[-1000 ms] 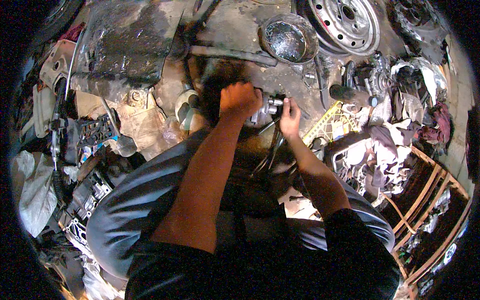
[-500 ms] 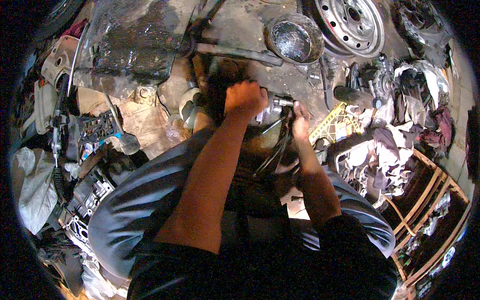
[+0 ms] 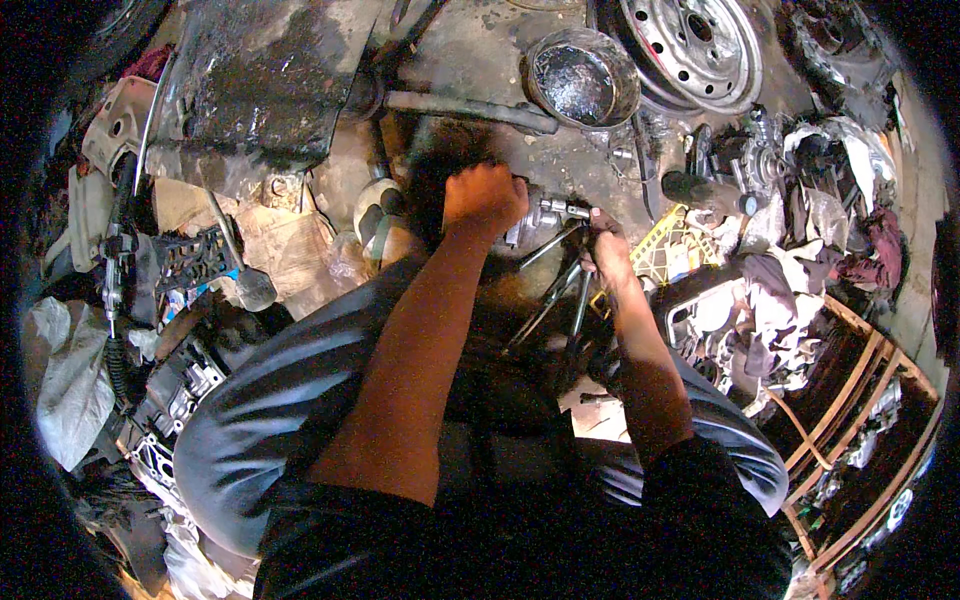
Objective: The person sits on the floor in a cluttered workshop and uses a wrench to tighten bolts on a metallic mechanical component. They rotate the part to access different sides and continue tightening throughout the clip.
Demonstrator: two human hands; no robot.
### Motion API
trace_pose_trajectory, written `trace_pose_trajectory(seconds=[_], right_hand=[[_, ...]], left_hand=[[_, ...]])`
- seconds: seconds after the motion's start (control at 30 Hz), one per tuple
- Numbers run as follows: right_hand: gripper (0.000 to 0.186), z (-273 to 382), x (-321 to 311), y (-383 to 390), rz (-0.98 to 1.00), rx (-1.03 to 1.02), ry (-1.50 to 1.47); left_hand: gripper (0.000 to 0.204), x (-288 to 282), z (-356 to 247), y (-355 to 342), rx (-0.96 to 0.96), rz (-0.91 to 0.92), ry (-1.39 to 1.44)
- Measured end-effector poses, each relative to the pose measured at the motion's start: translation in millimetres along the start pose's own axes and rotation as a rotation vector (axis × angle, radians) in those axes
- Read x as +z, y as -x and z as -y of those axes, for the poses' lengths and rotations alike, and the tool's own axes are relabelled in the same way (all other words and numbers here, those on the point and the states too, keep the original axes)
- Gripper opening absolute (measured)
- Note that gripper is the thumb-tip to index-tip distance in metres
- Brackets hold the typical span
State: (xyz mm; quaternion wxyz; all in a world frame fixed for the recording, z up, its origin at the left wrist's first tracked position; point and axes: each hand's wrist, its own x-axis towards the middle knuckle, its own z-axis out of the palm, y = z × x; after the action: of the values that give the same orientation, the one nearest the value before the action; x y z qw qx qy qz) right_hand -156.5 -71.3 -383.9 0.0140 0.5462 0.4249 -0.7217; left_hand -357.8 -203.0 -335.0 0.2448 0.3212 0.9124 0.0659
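Note:
A silvery metal part (image 3: 532, 220) lies on the grimy floor between my hands. My left hand (image 3: 485, 195) is curled in a fist against its left side; what the fingers grip is hidden. A socket fitting (image 3: 572, 209) juts from the part's right side toward my right thumb. My right hand (image 3: 607, 248) is closed on a metal tool handle at the fitting's end. Several long dark tools (image 3: 533, 318) lie below the part, toward my knees.
A steel wheel (image 3: 688, 45), oily basin (image 3: 580, 82) and long bar (image 3: 460, 110) lie ahead. Dark sheet (image 3: 250, 85), cardboard (image 3: 275, 250) and engine parts (image 3: 175, 420) crowd my left. A yellow plastic piece (image 3: 665, 245), rags (image 3: 780, 310) and rusty frame (image 3: 880, 360) crowd my right.
My right hand has moved down from beside the socket fitting, its fingers now curled round a handle. My left hand has stayed closed at the metal part, shifting only slightly.

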Motion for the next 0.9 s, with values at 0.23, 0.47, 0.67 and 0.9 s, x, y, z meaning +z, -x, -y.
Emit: trace_pose_trajectory(seconds=[0.23, 0.47, 0.67, 0.9], right_hand=[[0.03, 32, 1, 8, 0.064, 0.293, -0.165], [0.042, 58, -4, -6, 0.223, 0.417, -0.029], [0.027, 50, -18, -24, 0.281, 0.567, -0.178], [0.03, 67, -17, -45, 0.31, 0.933, -0.397]], left_hand=[[0.036, -1, 0, 2, 0.016, -0.015, 0.014], [0.035, 5, 2, 2, 0.026, -0.081, 0.019], [0.035, 5, 2, 9, 0.021, -0.049, 0.021], [0.037, 1, -1, 9, 0.013, -0.011, -0.008]])
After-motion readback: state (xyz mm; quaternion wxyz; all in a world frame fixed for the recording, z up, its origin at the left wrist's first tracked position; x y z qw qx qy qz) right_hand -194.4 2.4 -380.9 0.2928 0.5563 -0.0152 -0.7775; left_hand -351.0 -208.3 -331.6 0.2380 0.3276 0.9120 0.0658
